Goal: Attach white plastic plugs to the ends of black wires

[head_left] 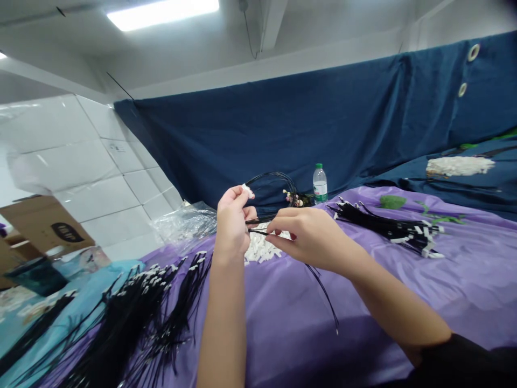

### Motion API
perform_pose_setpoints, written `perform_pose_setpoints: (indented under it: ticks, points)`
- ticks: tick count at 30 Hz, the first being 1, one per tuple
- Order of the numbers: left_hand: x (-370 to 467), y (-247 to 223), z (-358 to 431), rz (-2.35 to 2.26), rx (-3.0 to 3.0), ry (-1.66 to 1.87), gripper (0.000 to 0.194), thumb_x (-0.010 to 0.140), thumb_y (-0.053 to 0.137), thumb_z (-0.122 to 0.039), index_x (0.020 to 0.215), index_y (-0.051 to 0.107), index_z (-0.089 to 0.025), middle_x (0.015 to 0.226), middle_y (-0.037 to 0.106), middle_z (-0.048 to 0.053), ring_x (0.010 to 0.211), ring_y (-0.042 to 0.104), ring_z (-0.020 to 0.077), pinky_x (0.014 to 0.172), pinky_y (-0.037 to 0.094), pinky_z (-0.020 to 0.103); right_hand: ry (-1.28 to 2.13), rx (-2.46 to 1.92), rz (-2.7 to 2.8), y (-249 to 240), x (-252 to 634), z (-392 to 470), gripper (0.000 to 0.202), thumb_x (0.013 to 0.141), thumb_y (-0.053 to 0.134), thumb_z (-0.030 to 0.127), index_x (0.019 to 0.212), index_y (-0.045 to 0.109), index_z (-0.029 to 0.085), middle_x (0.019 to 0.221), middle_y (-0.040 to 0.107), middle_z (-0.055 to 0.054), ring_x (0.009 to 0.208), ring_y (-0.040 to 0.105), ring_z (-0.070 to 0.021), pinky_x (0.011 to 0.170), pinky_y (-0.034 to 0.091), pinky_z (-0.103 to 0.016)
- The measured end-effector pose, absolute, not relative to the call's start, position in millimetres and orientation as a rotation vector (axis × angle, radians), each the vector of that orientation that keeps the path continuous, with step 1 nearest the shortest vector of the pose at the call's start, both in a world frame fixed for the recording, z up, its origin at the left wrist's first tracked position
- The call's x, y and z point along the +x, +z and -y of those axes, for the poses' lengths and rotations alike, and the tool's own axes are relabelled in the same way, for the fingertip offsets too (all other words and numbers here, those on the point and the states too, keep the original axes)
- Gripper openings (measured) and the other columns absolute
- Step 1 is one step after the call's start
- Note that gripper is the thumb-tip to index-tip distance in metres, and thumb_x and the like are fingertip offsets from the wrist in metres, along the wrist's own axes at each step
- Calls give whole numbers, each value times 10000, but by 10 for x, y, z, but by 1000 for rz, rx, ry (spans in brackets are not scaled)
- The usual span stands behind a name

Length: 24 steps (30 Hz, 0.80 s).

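Raised over the table, my left hand (236, 218) is closed, pinching a small white connector (247, 188) between thumb and forefinger. Thin black wires (260, 221) run from its curled fingers across to my right hand (305, 237), and some arch up behind in a loop. The fingers of my right hand are pressed together around these wires, whose loose ends (327, 299) hang below it. Just beneath and behind both hands lies a heap of small white connectors (262, 249), partly hidden by them.
Bundles of black wires with white ends lie at the left (133, 302) and right (388, 226) on the purple cloth (404, 302). A water bottle (320, 184) stands at the back near small flowers (298, 202). Clear plastic bags (186, 222) and a cardboard box (52, 221) are on the left.
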<state>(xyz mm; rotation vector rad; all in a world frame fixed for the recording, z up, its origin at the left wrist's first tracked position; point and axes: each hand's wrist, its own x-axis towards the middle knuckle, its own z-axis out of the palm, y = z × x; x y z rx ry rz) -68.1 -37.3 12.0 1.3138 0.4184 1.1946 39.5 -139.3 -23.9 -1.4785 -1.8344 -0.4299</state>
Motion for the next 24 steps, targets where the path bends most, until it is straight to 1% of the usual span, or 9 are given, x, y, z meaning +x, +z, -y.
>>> perform_pose_setpoints:
  ticks: [7, 12, 14, 16, 17, 19, 21, 23, 24]
  points:
    - [-660, 97, 395, -408, 1343, 1193, 132, 791, 596, -211, 782, 473, -165, 710, 446, -41, 368, 260, 3, 322, 167, 149, -426, -1485, 1790, -260, 410, 1326, 139, 838, 560, 183, 783, 687, 192, 740, 631, 18, 619, 520, -85, 592, 316, -236]
    - [-660, 109, 422, -441, 1365, 1202, 162, 791, 611, -234, 773, 460, -178, 607, 332, -67, 372, 241, 19, 331, 161, 143, -399, -1382, 1757, -260, 411, 1300, 123, 834, 534, 159, 786, 647, 163, 754, 619, 9, 628, 501, -80, 613, 334, -230]
    - [-659, 112, 415, -447, 1369, 1210, 169, 791, 615, -242, 771, 458, -182, 588, 311, -73, 369, 240, 23, 331, 159, 146, -304, -1310, 1751, -258, 424, 1286, 108, 830, 536, 142, 775, 627, 160, 740, 615, 16, 619, 490, -73, 614, 347, -225]
    - [-655, 112, 398, -449, 1368, 1224, 165, 788, 613, -239, 770, 459, -181, 589, 326, -73, 362, 247, 22, 328, 156, 152, -69, -1211, 1743, -248, 452, 1276, 79, 840, 546, 155, 797, 611, 160, 676, 587, 32, 560, 459, -61, 564, 348, -209]
    - [-652, 110, 387, -447, 1367, 1237, 160, 786, 610, -234, 772, 461, -179, 607, 358, -69, 359, 256, 18, 327, 155, 155, 102, -1146, 1736, -240, 473, 1270, 58, 849, 557, 177, 832, 610, 161, 631, 560, 43, 522, 439, -56, 527, 343, -199]
    - [-647, 106, 367, -441, 1367, 1266, 148, 778, 606, -219, 782, 466, -172, 680, 445, -52, 356, 281, 8, 325, 158, 164, 489, -982, 1696, -219, 534, 1251, 95, 863, 573, 229, 907, 617, 157, 586, 523, 57, 464, 424, -52, 451, 330, -180]
    - [-643, 101, 354, -440, 1370, 1284, 144, 774, 605, -213, 795, 469, -169, 733, 483, -42, 357, 303, 4, 325, 160, 170, 847, -814, 1617, -202, 612, 1217, 136, 873, 568, 258, 926, 632, 150, 648, 574, 33, 465, 492, -58, 413, 351, -169]
    - [-639, 96, 350, -455, 1377, 1273, 145, 779, 603, -223, 798, 467, -174, 686, 448, -53, 354, 304, 10, 329, 161, 171, 1095, -688, 1503, -198, 692, 1169, 131, 862, 581, 252, 922, 647, 156, 796, 648, -9, 527, 592, -76, 416, 404, -166]
    - [-636, 93, 350, -463, 1380, 1264, 147, 781, 602, -229, 798, 466, -176, 654, 418, -61, 354, 301, 14, 332, 160, 169, 1159, -647, 1450, -200, 725, 1141, 130, 840, 614, 244, 935, 652, 163, 856, 665, -17, 561, 627, -87, 424, 430, -166]
